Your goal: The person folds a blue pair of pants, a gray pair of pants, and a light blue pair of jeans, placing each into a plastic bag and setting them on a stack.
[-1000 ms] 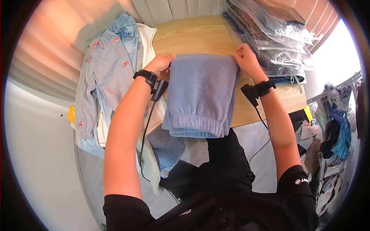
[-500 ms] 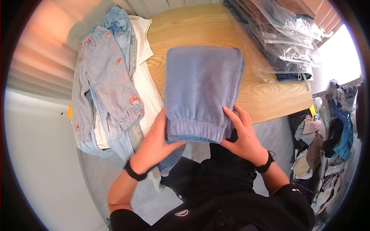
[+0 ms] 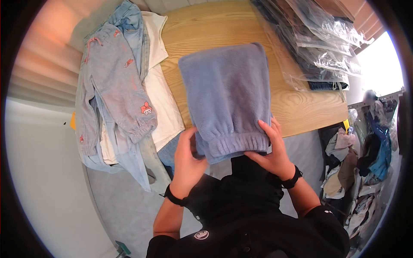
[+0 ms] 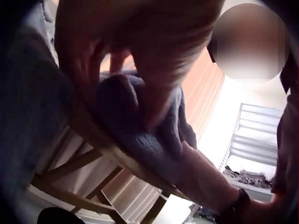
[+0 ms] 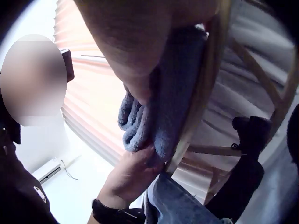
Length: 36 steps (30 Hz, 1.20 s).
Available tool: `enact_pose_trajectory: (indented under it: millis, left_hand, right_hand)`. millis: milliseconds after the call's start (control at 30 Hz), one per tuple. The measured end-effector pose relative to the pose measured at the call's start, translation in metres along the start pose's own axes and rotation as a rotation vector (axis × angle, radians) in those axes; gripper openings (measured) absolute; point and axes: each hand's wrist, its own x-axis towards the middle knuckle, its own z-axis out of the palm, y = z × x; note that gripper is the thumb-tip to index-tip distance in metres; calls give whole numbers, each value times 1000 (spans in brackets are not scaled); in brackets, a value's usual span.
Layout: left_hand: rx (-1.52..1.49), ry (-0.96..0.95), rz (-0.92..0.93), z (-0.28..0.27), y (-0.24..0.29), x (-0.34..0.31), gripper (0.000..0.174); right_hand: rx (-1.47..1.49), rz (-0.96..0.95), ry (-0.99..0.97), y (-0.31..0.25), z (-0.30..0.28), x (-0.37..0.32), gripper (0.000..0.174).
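Observation:
Folded blue-grey fleece pants [image 3: 228,94] lie near the table's front edge, a gathered elastic band toward the person. My left hand [image 3: 189,163] grips their near left corner, fingers curled at the side. In the left wrist view its thumb [image 4: 156,107] presses into the soft layers. At the near right corner my right hand [image 3: 277,155] holds the folded stack, thumb at the band and fingers along the side edge. The right wrist view shows the rolled fleece layers [image 5: 135,126] end-on, with the left hand [image 5: 131,175] on the far side.
Grey pants with pink characters [image 3: 118,81], light jeans and a white garment [image 3: 161,103] are spread at the left. Clear-bagged clothes [image 3: 318,38] are stacked at the back right of the wooden table [image 3: 301,107]. More clothes [image 3: 344,163] sit in a rack at the right.
Both hands came from the far corners to the near band end. Since then the pants have turned slightly, their near end shifting right, and the left hand moved right with its corner.

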Motion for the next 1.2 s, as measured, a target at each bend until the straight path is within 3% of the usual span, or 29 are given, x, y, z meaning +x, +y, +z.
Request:
enact_pose_trajectory:
  millis: [67,200,267,367,400,433,500,567,700,833,900,967,1000,1067,1200]
  left_hand:
    - [121,-95,229,-4,6,6,82]
    - [127,-124,255,5,13,10,88]
    - [177,-12,283,16,6,14,85]
    - [178,-5,328,19,-2,24,83]
    - [145,-15,322,20,-1,28,81]
    - [185,-13,286,21,2,29,82]
    - [271,123,320,33,-5,33,84]
    - [344,212,397,43,-10,40,90]
    - [454,285,440,52,-14,60,102]
    - [482,306,514,51,-7,58,97]
    - [494,314,507,47,-2,57,94]
    - [670,399,612,44,11,57,88]
    - [653,412,648,43,23,54,77]
    - [640,418,642,45,21,56,76]
    - [596,361,591,45,16,58,73]
  right_hand:
    - [0,-25,36,5,5,0,78]
    - [-48,-18,43,11,-2,6,79]
    - [172,134,-27,3,-19,12,75]
    - [136,25,-79,15,-69,22,71]
    - [66,19,-28,18,-94,24,58]
    - [25,29,2,24,-119,25,58]
    - [-505,-69,244,28,-181,33,43]
    - [-718,-111,479,30,-247,38,30]
    - [-1118,-119,762,42,-395,19,34]
    - [-1554,65,1004,23,-503,-17,46]
    - [-1655,77,1044,2,-541,-35,49]
    - [-1788,41,1133,-22,-572,-47,51]
    - [-1843,95,1143,-33,-587,-54,55]
    - [-1940,118,1159,-52,-609,-64,56]
    - [-2108,390,1178,-78,-643,-80,59]
